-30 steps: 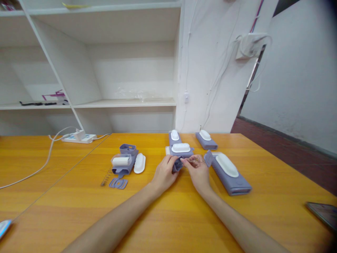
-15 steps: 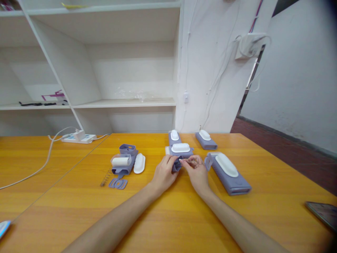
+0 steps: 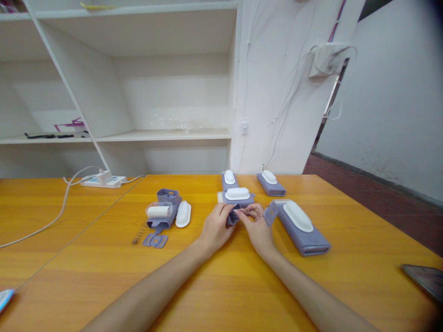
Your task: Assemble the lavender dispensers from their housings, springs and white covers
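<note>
My left hand (image 3: 218, 225) is closed around a small grey-purple hollow plastic housing (image 3: 233, 215), its open end turned up and to the right. With thumb and fingers pinched, my right hand (image 3: 258, 228) holds a thin coil spring (image 3: 254, 211) at the housing's opening. A flat grey-purple plastic plate (image 3: 270, 213) with holes sticks out at the right of that hand; how it is held is hidden. Just beyond my hands sits a grey-purple unit with a white oval brush-like piece (image 3: 237, 193) on top. Right of my right hand lies a larger grey-purple unit (image 3: 313, 240) with a white oval piece (image 3: 297, 216).
At left stand grey-purple housings (image 3: 168, 195), a white roller (image 3: 159, 211), a white oval piece (image 3: 183, 214), a coil spring (image 3: 139, 233) and flat plates (image 3: 155, 240). Two more units (image 3: 272, 184) are at the back. A power strip (image 3: 104, 180) and a phone (image 3: 424, 279) lie toward the edges.
The flat plate by my right hand has shifted slightly left and turned to show more of its face. The spring's coils look more bunched under my right fingers. My left hand stays put.
</note>
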`<state>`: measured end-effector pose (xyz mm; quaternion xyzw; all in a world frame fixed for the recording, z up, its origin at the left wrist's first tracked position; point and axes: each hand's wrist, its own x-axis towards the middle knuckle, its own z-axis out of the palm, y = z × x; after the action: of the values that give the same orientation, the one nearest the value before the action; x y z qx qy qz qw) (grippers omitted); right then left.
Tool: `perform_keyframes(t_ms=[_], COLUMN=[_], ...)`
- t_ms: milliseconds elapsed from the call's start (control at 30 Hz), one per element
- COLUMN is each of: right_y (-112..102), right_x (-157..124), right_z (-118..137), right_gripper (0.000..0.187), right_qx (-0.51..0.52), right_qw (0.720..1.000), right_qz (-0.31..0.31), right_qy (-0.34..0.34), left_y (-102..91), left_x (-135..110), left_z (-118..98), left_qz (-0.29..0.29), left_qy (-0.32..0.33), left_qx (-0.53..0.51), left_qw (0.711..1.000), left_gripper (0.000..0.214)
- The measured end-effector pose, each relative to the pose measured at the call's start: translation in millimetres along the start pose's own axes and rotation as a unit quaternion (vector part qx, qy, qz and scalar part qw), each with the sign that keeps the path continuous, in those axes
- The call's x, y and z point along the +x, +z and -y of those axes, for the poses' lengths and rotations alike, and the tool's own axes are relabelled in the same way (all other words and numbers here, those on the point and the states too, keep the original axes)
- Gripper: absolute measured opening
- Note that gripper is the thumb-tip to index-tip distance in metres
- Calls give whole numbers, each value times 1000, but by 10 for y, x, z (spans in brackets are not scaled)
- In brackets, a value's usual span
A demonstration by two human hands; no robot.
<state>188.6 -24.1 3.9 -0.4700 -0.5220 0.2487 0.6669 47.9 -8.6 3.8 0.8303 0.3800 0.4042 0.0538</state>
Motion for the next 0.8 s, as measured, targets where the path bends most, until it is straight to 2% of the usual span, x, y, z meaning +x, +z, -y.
perform_keyframes(t_ms=[333, 667, 800], right_y=[-9, 3, -3], right_x=[-4, -48, -13], right_z=[-54, -101, -64], right_gripper=[26, 17, 19], right_qx=[-77, -109, -109], right_qw=[997, 991, 992], right_qz=[26, 71, 57], right_qy=[-10, -34, -25], left_y=[28, 61, 42], left_x=[-35, -79, -59], left_z=[42, 103, 90], left_qz=[-13, -26, -23], left_qy=[18, 72, 53], left_qx=[10, -14, -30], left_qw=[1000, 997, 998], left_gripper=[40, 39, 37])
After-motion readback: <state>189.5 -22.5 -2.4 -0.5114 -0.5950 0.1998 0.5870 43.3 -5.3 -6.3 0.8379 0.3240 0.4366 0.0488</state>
